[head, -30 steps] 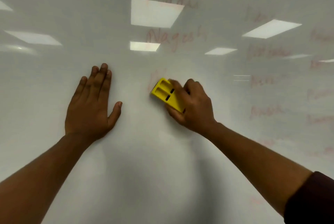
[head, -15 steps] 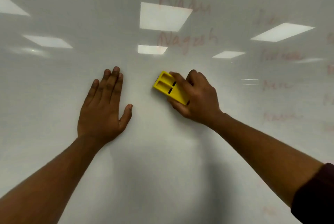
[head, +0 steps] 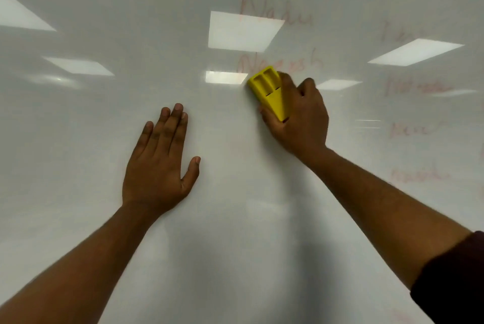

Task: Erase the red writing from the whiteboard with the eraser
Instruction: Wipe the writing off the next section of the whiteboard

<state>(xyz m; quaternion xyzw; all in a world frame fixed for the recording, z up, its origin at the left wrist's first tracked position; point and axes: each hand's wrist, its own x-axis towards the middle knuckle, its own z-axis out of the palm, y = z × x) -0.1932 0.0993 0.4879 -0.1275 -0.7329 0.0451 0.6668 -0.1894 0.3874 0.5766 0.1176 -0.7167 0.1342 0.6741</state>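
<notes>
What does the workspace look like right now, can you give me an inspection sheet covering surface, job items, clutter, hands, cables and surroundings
Surface: whiteboard, glossy, bare on the left.
Job's things: yellow eraser pressed to the board at the lower edge of a faint red word; more red writing above and in a column on the right.
Clutter: nothing seen.
Hands: left hand flat on the board, empty; right hand grips the eraser.
Cables: nothing seen.
Surroundings: reflected ceiling lights; dark sleeve.

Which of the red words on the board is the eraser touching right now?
The second word down in the middle column: the yellow eraser, held in the right hand, overlaps its lower left; every other red word lies clear of it.
</notes>
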